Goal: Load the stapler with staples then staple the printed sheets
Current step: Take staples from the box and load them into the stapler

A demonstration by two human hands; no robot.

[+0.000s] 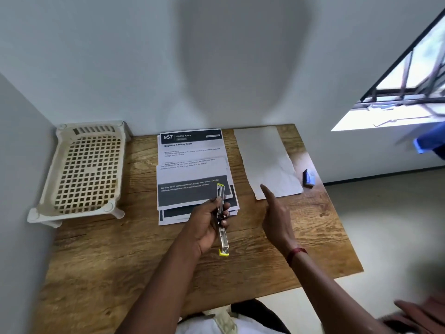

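My left hand (206,221) holds a metal stapler (222,220) with yellow ends, swung open lengthwise over the near edge of the printed sheets (192,172). The sheets lie in a loose stack at the middle back of the wooden table (120,249). My right hand (277,213) hovers to the right of the stapler, fingers apart and pointing toward the back right, holding nothing. A small blue box of staples (309,178) sits near the table's right edge.
A blank white sheet (267,160) lies right of the printed stack. A cream plastic lattice tray (84,172) stands at the table's back left against the wall. A window is at the upper right, floor beyond the table's right edge.
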